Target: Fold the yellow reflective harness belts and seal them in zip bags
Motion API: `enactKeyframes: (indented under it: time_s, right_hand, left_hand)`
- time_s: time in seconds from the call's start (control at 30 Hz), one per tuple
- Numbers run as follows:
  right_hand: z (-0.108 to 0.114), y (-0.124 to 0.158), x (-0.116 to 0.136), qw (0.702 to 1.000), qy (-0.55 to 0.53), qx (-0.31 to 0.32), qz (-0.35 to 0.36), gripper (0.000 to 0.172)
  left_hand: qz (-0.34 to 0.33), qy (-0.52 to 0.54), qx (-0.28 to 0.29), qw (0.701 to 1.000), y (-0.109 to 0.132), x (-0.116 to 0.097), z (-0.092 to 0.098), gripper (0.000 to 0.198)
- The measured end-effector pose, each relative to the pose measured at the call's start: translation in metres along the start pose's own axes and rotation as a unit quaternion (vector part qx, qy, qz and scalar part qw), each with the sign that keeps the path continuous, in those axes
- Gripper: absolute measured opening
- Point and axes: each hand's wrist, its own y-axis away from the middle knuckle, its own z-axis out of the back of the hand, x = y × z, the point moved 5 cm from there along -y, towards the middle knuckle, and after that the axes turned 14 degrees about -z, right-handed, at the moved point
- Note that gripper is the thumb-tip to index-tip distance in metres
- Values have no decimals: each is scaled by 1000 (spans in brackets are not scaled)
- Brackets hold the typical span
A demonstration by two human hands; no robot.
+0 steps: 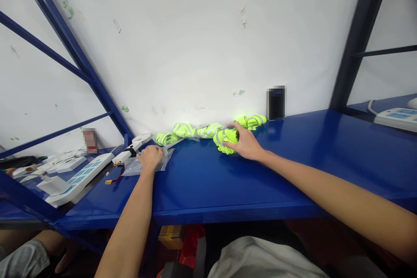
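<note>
My right hand is closed around a rolled neon-yellow reflective vest on the blue shelf. Behind it, more rolled vests of the same colour with grey stripes form a row along the wall; among them are a roll at the left end and another at the right end. To the left, my left hand has its fingers curled down on a clear plastic bag, which lies flat on the shelf. Its fingertips are partly hidden.
Left of the bag lie a white device with a round grille and a small red-and-black cable. A power strip sits beyond the blue frame post. A dark upright object leans on the wall. Another person's leg shows at lower left.
</note>
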Motion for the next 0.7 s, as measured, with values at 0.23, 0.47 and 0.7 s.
enactKeyframes:
  time_s: [0.23, 0.47, 0.7]
  right_hand:
    - [-1, -4, -4, 994, -88, -5, -60, 50]
    - [-17, -9, -15, 961, -179, 114, -179, 46]
    - [-10, -9, -5, 882, -396, 109, -233, 37]
  left_hand:
    - [-27, 45, -394, 917, 23, -17, 65, 40]
    - [-309, 127, -373, 866, 35, -98, 50, 26]
    - [-423, 139, -279, 851, 55, -159, 35, 19]
